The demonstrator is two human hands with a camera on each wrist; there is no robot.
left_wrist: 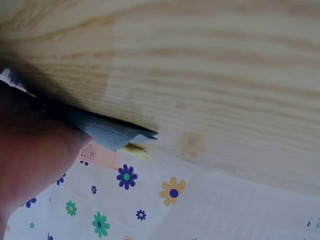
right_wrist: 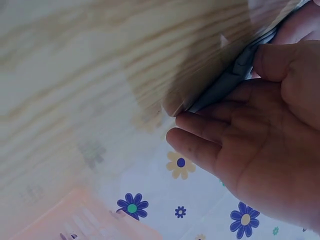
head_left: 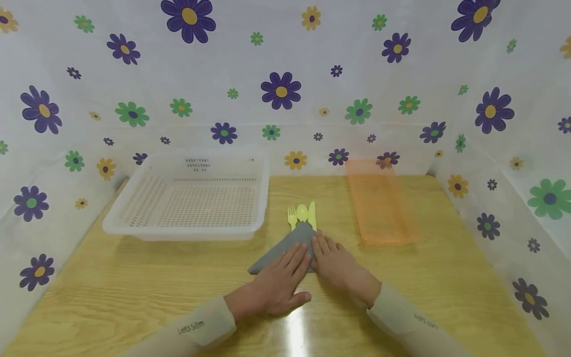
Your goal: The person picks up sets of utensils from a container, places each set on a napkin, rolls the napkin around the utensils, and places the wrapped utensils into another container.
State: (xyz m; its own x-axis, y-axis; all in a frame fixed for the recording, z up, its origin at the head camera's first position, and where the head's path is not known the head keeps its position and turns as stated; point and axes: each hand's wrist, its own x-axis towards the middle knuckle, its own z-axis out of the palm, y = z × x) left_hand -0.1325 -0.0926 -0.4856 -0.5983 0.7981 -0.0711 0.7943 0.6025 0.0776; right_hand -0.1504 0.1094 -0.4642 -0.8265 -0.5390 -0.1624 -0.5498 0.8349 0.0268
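A grey folded napkin (head_left: 278,253) lies on the wooden table, wrapped round a yellow fork (head_left: 292,216), a yellow spoon (head_left: 302,213) and a yellow knife (head_left: 312,216), whose upper ends stick out at the top. My left hand (head_left: 278,282) presses on the napkin with straight fingers, its thumb pointing off to the right. Along the napkin's right edge rests my right hand (head_left: 336,265), fingers extended. In the left wrist view the napkin's layered edge (left_wrist: 112,134) shows beyond the hand. The right wrist view has the thumb and fingers (right_wrist: 197,147) at the napkin's side. The cutlery's lower parts are hidden.
To the left stands a white perforated basket (head_left: 187,230). A translucent orange tray (head_left: 385,240) sits at the right. Behind and on both sides of the wooden table (head_left: 156,292) hangs a white sheet (head_left: 250,64) printed with flowers.
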